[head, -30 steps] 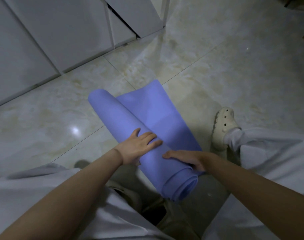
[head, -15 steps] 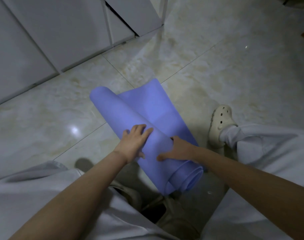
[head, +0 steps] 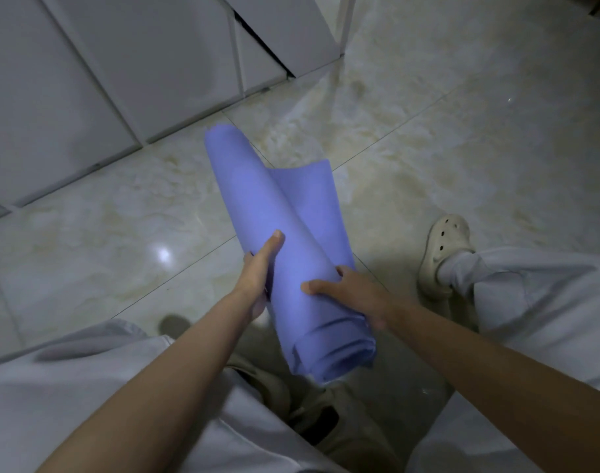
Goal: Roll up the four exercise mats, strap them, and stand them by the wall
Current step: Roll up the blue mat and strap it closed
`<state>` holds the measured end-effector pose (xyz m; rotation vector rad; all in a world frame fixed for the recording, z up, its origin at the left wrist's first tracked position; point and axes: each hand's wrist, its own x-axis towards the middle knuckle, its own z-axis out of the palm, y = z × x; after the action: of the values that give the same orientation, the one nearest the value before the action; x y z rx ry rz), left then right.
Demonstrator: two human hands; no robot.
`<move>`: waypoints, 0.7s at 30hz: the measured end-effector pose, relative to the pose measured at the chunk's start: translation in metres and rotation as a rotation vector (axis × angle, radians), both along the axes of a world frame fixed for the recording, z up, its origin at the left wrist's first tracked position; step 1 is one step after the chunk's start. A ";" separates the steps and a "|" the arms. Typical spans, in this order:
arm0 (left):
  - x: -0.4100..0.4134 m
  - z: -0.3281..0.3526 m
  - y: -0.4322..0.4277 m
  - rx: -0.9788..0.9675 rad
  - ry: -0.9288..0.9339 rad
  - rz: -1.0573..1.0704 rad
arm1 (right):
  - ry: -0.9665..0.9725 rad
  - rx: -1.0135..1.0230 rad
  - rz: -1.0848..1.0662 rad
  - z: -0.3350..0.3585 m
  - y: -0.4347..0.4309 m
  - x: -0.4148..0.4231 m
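Note:
A purple exercise mat (head: 257,199) is rolled into a thick tube, with a short flap of its loose end sticking out on the right side. The roll is lifted and tilted, its near end toward me and its far end pointing at the wall. My left hand (head: 259,271) grips the roll's left side, thumb lying along the top. My right hand (head: 351,295) grips the right side near the open end, thumb across the top, fingers wrapped under. No strap and no other mats are in view.
White panelled wall or cabinet fronts (head: 128,63) run along the upper left. Glossy marble floor tiles (head: 462,138) spread to the right. My cream clog (head: 443,254) and pale trouser legs (head: 544,302) sit at right and bottom.
The mat's flat tail has been rolled almost fully in. Both hands shifted from pressing on top to gripping the sides, and the roll has come up off the floor and swung more upright.

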<state>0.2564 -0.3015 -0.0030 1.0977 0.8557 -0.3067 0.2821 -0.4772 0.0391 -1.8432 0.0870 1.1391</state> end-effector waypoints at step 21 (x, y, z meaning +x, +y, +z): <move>0.017 0.043 -0.011 0.323 -0.346 0.143 | -0.176 0.132 0.032 0.043 0.039 0.065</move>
<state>0.2733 -0.3124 0.0399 1.3337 0.6806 0.1455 0.3474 -0.4385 0.0817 -1.8230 -0.1167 0.9762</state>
